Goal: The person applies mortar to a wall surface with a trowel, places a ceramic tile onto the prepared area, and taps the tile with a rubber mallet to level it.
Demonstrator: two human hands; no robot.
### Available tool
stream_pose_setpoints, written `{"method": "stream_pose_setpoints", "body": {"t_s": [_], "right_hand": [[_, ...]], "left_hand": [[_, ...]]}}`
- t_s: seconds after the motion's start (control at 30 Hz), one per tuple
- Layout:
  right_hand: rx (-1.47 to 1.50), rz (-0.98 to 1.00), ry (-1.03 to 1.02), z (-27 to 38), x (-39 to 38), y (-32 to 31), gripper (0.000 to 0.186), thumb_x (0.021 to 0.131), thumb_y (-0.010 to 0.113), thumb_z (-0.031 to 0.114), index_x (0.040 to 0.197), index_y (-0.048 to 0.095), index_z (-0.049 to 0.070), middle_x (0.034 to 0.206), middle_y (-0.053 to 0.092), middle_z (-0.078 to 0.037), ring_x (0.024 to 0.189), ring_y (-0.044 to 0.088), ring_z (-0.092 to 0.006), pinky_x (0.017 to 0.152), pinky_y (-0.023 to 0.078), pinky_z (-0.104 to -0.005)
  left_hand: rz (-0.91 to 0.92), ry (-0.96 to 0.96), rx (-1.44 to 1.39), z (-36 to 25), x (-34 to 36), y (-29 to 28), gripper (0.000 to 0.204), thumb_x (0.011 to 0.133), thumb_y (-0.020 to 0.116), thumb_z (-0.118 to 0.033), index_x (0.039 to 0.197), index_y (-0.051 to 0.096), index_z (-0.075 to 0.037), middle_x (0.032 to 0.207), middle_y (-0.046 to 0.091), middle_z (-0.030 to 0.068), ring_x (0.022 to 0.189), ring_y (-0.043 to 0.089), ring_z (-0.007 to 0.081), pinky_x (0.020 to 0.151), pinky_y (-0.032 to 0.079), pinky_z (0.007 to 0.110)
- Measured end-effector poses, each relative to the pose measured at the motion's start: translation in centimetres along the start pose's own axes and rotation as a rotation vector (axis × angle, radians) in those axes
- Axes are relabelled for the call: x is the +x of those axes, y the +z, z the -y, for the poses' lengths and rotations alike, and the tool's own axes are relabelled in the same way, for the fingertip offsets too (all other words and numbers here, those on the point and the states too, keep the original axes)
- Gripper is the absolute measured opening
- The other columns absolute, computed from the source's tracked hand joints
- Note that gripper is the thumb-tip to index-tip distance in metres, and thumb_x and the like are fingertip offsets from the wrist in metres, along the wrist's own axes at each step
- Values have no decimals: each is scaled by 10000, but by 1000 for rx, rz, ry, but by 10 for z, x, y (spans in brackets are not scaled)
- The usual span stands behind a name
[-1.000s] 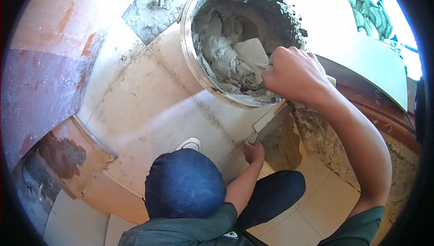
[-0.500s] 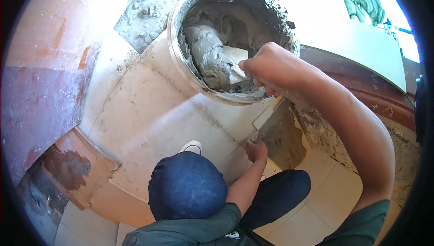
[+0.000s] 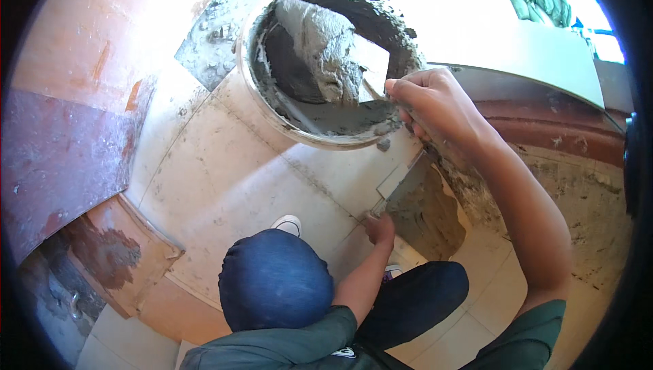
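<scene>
Mortar [image 3: 323,47] raised w/ trowel [image 3: 372,62] in R hand [image 3: 435,103].

The upper part of the view is being flooded by strong light from the top right, so that the area behind the bucket [image 3: 253,98] is being bleached to featureless white. A pale streak is being laid across the tiled floor [image 3: 190,159], while the bucket's inner wall is being left in dark shadow. The pale panel [image 3: 551,57] is being bowed by fisheye distortion, the corners are being blacked out, and the right hand [image 3: 435,101] is being rendered fairly crisply.
</scene>
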State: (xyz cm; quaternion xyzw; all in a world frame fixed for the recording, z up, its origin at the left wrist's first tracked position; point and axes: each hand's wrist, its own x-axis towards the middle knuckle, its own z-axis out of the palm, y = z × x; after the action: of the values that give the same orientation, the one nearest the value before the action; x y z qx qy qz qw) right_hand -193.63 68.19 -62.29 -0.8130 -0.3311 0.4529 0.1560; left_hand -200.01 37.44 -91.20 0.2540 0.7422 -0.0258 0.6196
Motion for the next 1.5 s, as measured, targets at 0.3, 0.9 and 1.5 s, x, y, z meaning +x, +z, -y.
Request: {"method": "stream_pose_setpoints", "body": {"t_s": [0.3, 0.9, 1.5], "right_hand": [[249, -72, -196, -92, -84, -45, 274, 931, 691, 309, 859, 680, 45, 711, 604, 9, 552, 496, -61, 505, 382, -225], [-474, -800, -10, -524, -310, 7, 326, 789, 761, 185, 1079, 658, 80, 1048, 707, -120, 987, 680, -325, 846, 526, -432], [114, -468, 764, -557, -358, 40, 389, 967, 618, 315, 1176, 625, -12, 1120, 681, -269, 989, 686, -429, 880, 531, -522]], "left_hand": [[29, 129, -207, 34, 33, 13, 482, 979, 474, -303, 1224, 573, 100, 1227, 621, 339, 1136, 602, 474, 983, 447, 506], [323, 518, -57, 52, 87, -8, 366, 1010, 481, -262, 1048, 666, 52, 979, 665, 115, 845, 629, 220, 752, 506, 343], [308, 342, -5, 38, 70, -9, 419, 1003, 517, -369, 1212, 585, -12, 1025, 637, 70, 869, 611, 193, 735, 471, 329]]}}
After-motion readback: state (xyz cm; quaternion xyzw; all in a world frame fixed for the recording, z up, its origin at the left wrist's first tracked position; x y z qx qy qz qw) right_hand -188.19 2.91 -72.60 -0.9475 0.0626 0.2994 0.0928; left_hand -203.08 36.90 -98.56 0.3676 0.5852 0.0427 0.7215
